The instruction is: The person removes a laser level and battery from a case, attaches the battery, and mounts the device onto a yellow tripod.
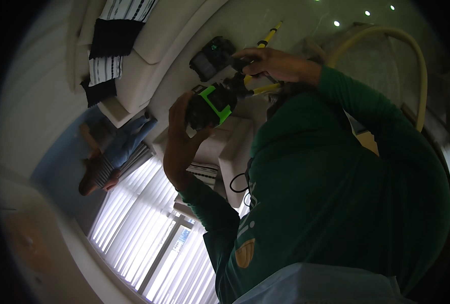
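Observation:
A black and bright green boxy device that looks like a laser level [216, 104] sits at the head of a yellow and black tripod [269, 37]. My left hand [180, 134] curves round the device's outer side, fingers on top and thumb underneath. Close by, my right hand [278, 66] is closed over a dark piece [238, 64] by the tripod; whether that piece belongs to the tripod I cannot tell. Both forearms are in green sleeves. On the floor beyond the tripod lies a black case or bag [212, 57] with a small green spot.
Upper left runs a beige sofa [151, 45] with black and striped cushions [114, 38]. Another person [106, 162] is off to the left by a blue wall. White blinds [149, 228] cover a window below. A thick yellowish hose or tube [421, 76] arches at the right.

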Available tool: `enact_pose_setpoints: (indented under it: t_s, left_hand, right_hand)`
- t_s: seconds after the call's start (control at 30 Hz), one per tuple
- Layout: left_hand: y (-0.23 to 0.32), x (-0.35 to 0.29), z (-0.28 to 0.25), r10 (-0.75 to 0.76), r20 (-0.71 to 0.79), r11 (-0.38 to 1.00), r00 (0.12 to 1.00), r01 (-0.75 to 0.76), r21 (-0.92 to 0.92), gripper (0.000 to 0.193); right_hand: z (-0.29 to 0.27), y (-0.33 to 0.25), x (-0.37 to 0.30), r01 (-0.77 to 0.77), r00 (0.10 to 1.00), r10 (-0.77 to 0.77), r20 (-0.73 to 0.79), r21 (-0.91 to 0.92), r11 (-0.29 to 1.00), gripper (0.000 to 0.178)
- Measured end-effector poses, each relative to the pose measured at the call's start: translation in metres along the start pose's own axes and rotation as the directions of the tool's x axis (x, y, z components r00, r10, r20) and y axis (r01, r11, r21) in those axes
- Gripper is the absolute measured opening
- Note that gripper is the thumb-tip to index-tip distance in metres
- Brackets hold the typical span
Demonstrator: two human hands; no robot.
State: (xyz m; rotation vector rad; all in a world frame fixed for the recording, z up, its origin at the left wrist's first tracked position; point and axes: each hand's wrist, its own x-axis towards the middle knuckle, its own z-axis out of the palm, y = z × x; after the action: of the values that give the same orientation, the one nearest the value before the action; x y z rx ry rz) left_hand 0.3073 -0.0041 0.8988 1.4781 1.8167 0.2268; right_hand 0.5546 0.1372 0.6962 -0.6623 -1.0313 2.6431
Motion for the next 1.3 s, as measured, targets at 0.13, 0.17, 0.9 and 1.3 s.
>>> enact_pose_setpoints:
  t_s: [0.13,0.17,0.9,1.3]
  left_hand:
    - [0.008,0.005,-0.005,-0.059,0.038,0.998,0.998,0.058,0.021,0.112]
    - [0.015,0.005,-0.005,-0.112,0.035,0.994,0.993,0.113,-0.008,0.111]
    - [0.04,0.009,0.037,-0.248,-0.249,0.968,0.936,0.248,-0.033,0.105]
    - [0.05,0.015,0.031,-0.243,-0.17,0.967,0.955,0.252,0.032,0.107]
  right_hand:
    - [-0.006,0.009,0.007,0.03,0.999,-0.03,-0.039,0.002,1.0,0.061]
    - [-0.009,0.011,0.008,0.039,0.999,-0.04,-0.032,-0.03,0.999,0.061]
    - [-0.013,-0.005,0.028,-0.048,0.993,0.063,0.102,-0.152,0.987,0.063]
    - [-0.003,0.02,0.007,-0.162,0.984,0.146,0.104,0.158,0.974,0.066]
